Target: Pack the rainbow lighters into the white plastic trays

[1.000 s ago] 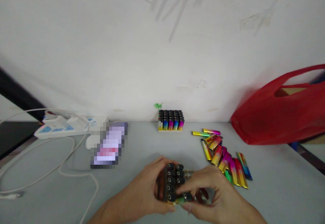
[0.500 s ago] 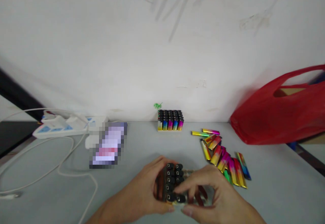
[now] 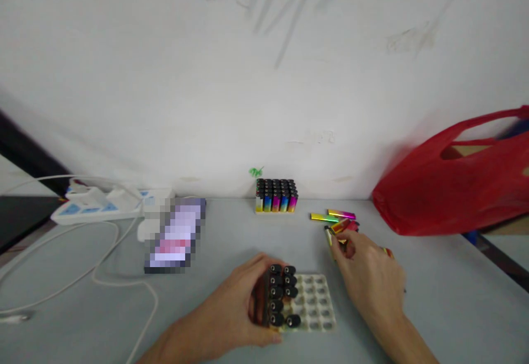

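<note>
On the near part of the grey table [image 3: 231, 237], a perforated tray [image 3: 315, 309] is set, with two columns of black-topped lighters [image 3: 276, 292] stood at its left end. These are spanned by the left hand [image 3: 237, 303], its thumb and fingers spread wide and wrapped about the outer column. Were that hold slackened or jerked, the columns could be tilted; the nearest lighter [image 3: 293, 320] of the second column, with a gap behind it, seems most easily tipped. By the right hand [image 3: 367, 273], fingertips narrowly bent, a pale-yellow lighter [image 3: 329, 235] is met; whether it is gripped cannot be told. Loose lighters [image 3: 324, 218] close by could be scattered if brushed.
</note>
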Tool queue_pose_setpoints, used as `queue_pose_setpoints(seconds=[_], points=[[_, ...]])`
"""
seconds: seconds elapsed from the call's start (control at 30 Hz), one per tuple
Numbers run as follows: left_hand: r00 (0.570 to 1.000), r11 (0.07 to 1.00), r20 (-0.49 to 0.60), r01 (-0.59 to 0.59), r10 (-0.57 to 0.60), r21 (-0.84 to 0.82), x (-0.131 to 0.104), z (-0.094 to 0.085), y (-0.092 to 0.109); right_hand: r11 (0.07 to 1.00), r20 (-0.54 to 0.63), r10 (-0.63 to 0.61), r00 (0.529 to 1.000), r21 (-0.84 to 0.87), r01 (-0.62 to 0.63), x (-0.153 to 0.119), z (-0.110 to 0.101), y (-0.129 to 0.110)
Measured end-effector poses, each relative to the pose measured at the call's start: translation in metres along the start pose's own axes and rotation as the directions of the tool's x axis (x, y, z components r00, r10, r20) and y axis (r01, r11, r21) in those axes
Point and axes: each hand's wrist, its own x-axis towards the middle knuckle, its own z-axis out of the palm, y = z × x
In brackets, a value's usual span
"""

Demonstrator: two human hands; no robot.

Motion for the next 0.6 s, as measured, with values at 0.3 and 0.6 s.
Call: queue_pose_setpoints(seconds=[0.3, 0.6], points=[[1.000, 0.999, 0.020, -0.022, 0.023, -0.026, 0.0003, -0.0007, -0.0043, 0.995, 0.156, -0.105, 0.982, 0.014, 0.104, 0.0014, 0.0024, -0.0012], [1.000, 1.000, 0.015, 0.010, -0.010, -0.018, -0.0006, 0.0004, -0.0031, 0.963, 0.165, -0.252, 0.953, 0.138, 0.231, -0.0038, 0.0049, -0.0048]])
